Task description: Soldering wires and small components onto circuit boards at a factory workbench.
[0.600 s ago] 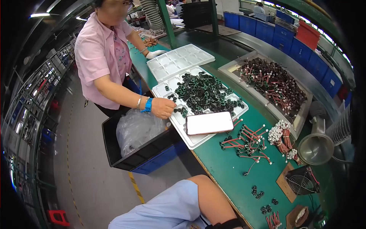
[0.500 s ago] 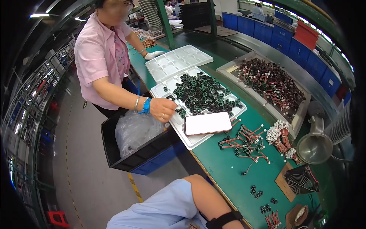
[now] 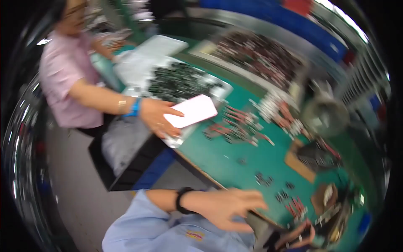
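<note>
My left hand (image 3: 228, 208), with a black band at its wrist, reaches over the table's near edge. Its fingers are apart and I see nothing in them; motion blurs it. Closest to it on the green tabletop (image 3: 214, 157) are small black parts (image 3: 263, 179) and a few short red wires (image 3: 296, 208). At the lower right is a blurred skin-toned shape (image 3: 305, 235) that may be my right hand; its fingers cannot be made out. Across from me, a co-worker's hand (image 3: 157, 115) touches a phone (image 3: 195, 111) with a bright white screen, at the edge of a white tray (image 3: 224, 89).
Dark green parts (image 3: 178, 80) are heaped in the tray. Red-wired pieces (image 3: 237, 124) and white-ended wire bundles (image 3: 273, 109) lie mid-table. A small black fan (image 3: 317, 154) and a funnel-shaped duct (image 3: 325, 115) stand right. Below the table's left edge is a black bin (image 3: 134, 161).
My view has swung, blurring the picture. My left hand has come into view above the table edge. The co-worker's hand has moved from the tray's parts to the phone, which is now tilted.
</note>
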The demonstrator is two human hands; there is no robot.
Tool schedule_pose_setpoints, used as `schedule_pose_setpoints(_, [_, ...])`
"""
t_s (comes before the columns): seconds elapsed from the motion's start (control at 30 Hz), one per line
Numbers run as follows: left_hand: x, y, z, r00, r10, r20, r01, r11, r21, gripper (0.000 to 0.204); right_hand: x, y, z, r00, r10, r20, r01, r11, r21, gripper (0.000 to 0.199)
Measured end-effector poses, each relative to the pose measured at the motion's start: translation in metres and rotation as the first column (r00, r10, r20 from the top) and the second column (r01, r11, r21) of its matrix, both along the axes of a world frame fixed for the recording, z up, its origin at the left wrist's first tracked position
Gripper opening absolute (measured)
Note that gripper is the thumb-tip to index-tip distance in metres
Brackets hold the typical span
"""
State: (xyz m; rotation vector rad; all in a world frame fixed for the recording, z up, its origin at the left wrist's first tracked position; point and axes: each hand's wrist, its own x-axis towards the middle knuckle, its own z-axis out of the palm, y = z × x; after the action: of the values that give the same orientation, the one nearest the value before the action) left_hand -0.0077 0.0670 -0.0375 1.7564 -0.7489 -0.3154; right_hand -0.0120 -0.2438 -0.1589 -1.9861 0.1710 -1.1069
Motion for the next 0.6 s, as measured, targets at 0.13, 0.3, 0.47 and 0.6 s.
schedule_pose_setpoints(0.13, [-0.013, -0.002, -0.032, 0.907, 0.397, -0.142, -0.395, 0.918, 0.044, 0.026, 0.006, 0.023, 0.03, 0.986, 0.154, -0.059, -0.151, 0.987, 0.058, 0.033])
schedule_pose_setpoints(0.3, [0.012, -0.002, -0.021, 0.85, 0.517, 0.099, -0.524, 0.811, 0.26, 0.022, 0.001, 0.04, 0.027, 0.974, 0.192, -0.122, -0.171, 0.971, 0.165, 0.033])
schedule_pose_setpoints(0.47, [0.03, -0.006, -0.028, 0.778, 0.455, 0.434, -0.62, 0.67, 0.409, 0.023, 0.006, 0.041, 0.016, 0.963, 0.27, -0.025, -0.263, 0.953, 0.147, 0.034])
schedule_pose_setpoints(0.6, [0.046, -0.028, -0.036, 0.796, 0.478, 0.372, -0.604, 0.67, 0.431, 0.029, 0.007, 0.034, 0.015, 0.954, 0.295, -0.048, -0.288, 0.95, 0.118, 0.036])
